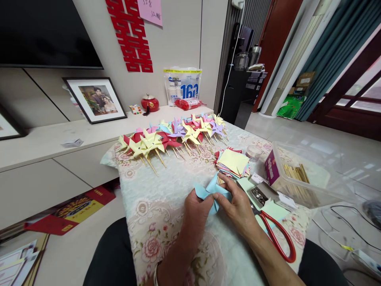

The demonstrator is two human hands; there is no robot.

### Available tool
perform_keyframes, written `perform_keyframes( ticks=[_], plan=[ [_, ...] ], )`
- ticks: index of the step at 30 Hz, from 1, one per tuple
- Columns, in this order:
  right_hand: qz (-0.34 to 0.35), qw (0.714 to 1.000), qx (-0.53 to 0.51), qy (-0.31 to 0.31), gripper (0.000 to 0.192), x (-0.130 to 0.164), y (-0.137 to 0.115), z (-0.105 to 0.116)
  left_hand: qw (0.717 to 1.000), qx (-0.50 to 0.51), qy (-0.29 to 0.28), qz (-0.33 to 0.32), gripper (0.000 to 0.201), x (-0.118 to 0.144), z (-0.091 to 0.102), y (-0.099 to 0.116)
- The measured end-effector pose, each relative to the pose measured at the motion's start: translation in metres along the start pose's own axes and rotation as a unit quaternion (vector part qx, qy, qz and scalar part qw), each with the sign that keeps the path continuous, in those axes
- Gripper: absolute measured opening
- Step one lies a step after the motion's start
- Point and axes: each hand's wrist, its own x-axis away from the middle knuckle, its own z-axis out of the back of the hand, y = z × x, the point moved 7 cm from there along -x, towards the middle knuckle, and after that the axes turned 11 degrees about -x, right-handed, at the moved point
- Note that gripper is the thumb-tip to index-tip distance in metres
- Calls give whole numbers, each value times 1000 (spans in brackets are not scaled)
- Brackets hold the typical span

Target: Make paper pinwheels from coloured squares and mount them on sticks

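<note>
Both hands pinched a light blue paper pinwheel (212,191) over the flowered tablecloth (166,186), the left hand (195,208) curled knuckles-up beneath it and the right hand (238,206) closing fingers on its folded centre, which they hid, while red scissors (278,236) lay partly covered by the right wrist.

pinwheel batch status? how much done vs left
Done: a row of finished paper pinwheels on wooden sticks lies across the floral tablecloth. In hand: left hand and right hand fold a light blue paper pinwheel. Left: a stack of coloured paper squares and sticks in the clear plastic box.
</note>
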Motion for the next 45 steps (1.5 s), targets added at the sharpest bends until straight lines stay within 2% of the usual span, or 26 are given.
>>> perform_keyframes(
  ticks=[16,21,28,45],
  plan=[
    [-15,999,-31,7,48,0,0,3,997,70,-19,8,28,0,-7,-1],
    [-20,999,-31,10,47,1,0,4,998,66,-19,1,29,-2,-6,-6],
    [-23,999,-23,19,46,2,-1,6,999,52,-1,-3,26,3,-4,0],
    [-37,998,-22,37,44,3,-1,9,1000,5,4,-29,23,2,-2,1]
  ],
)
